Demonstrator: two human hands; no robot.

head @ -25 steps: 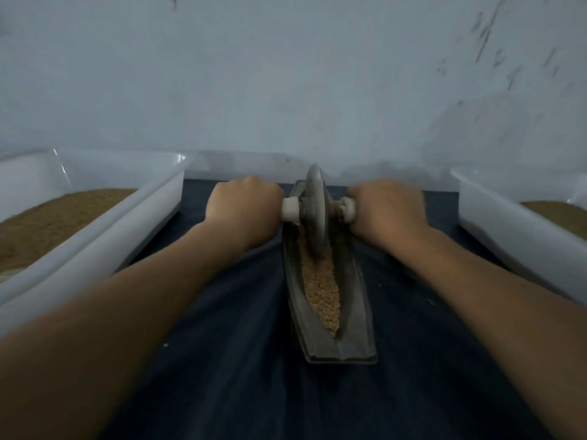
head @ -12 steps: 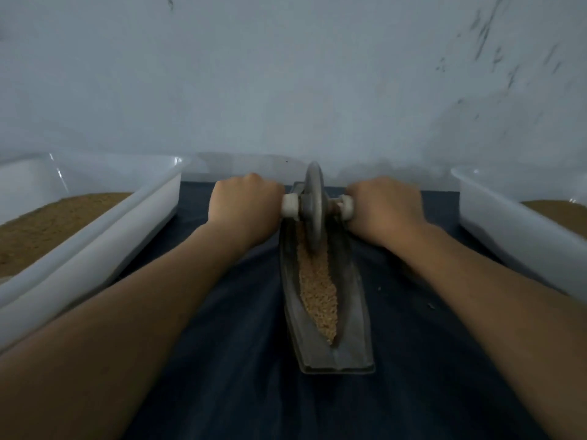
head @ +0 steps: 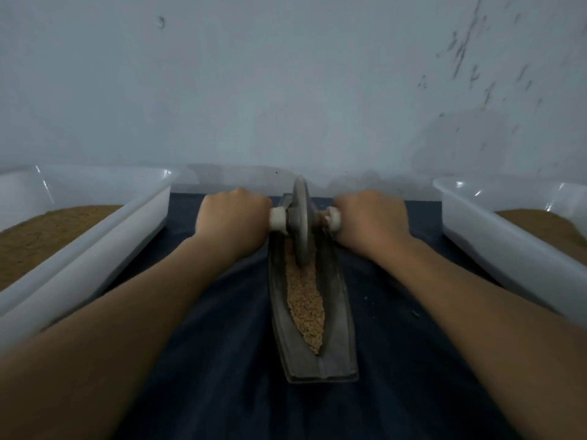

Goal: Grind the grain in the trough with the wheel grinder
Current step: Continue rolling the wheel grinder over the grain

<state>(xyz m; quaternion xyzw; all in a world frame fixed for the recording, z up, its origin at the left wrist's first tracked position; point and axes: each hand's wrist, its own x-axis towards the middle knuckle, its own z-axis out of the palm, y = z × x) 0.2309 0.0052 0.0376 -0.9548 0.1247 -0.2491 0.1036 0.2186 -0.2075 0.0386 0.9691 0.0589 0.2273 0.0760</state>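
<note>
Head camera, looking forward and down along two bare forearms that reach in from the bottom corners. They fill much of the near view and cover parts of a dark blue cloth [head: 222,360] on which everything rests.

Between the forearms a long, narrow, dark metal trough [head: 336,312] lies lengthwise, its blunt end nearest and its far end toward the wall. A strip of tan grain [head: 305,300] lies in its groove, tapering to a point at the near end. A few pale specks [head: 414,313] lie on the cloth to the right of the trough.

In the trough's far half the wheel grinder [head: 300,223], a thin grey disc, stands upright on edge with its rim in the grain. A cross handle with white collars runs through its centre. The left hand [head: 233,217] and right hand [head: 371,217] are fists, each clamped on one end of that handle; the fingers curl under, out of sight.

A white tub [head: 95,249] of brown meal sits on the left and a second white tub [head: 495,249] on the right, both cut off by the frame edges. Behind is a pale, scuffed wall [head: 286,90]. The wheel hides the trough's far tip, and the light is dim.
</note>
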